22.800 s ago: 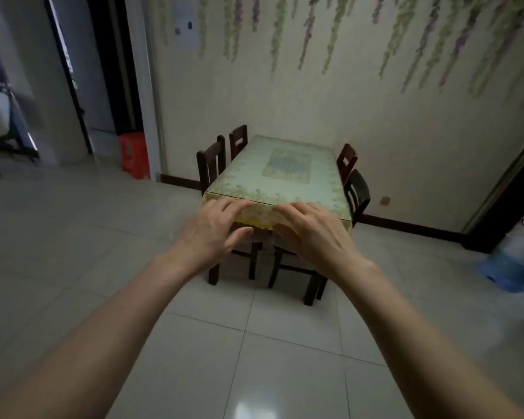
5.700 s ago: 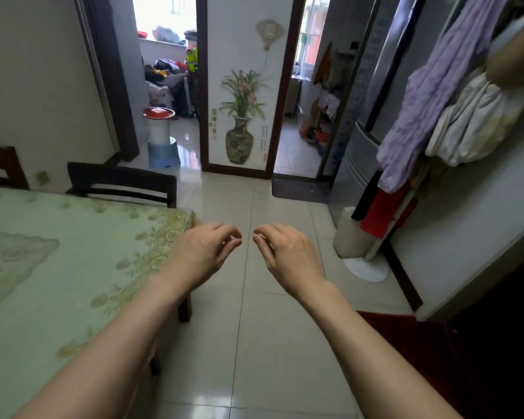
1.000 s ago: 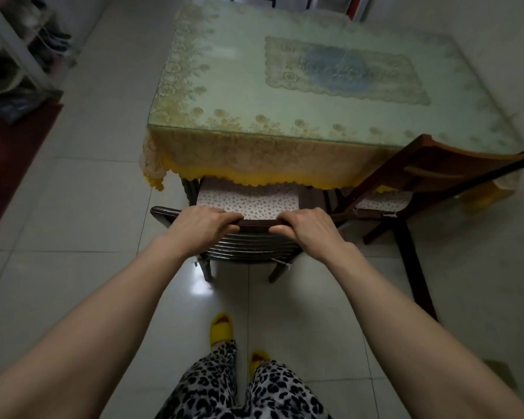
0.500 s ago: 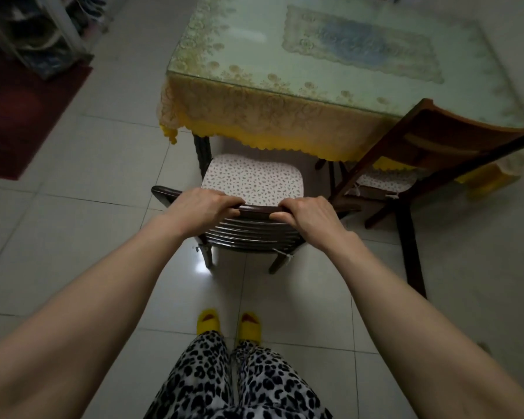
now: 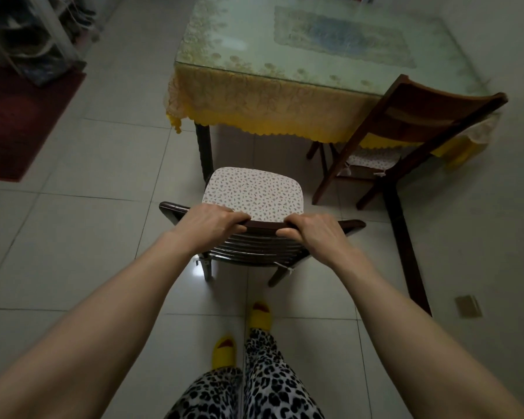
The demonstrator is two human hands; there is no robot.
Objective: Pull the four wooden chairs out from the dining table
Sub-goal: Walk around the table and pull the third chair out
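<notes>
A dark wooden chair (image 5: 254,249) with a speckled white seat cushion (image 5: 253,193) stands just in front of me, its whole seat out from under the dining table (image 5: 285,49). My left hand (image 5: 208,223) and my right hand (image 5: 315,232) both grip its curved top rail. A second wooden chair (image 5: 412,122) stands to the right, its seat still partly under the yellow lace tablecloth (image 5: 254,107). The other chairs are out of view.
My feet in yellow slippers (image 5: 224,352) stand on the tiled floor right behind the held chair. A red mat (image 5: 18,122) and a shelf rack (image 5: 28,34) lie to the far left. A dark baseboard strip (image 5: 406,252) runs along the right.
The held chair has slid back toward me, from partly under the tablecloth to fully out. Both hands keep their grip on the rail, and I have stepped backward.
</notes>
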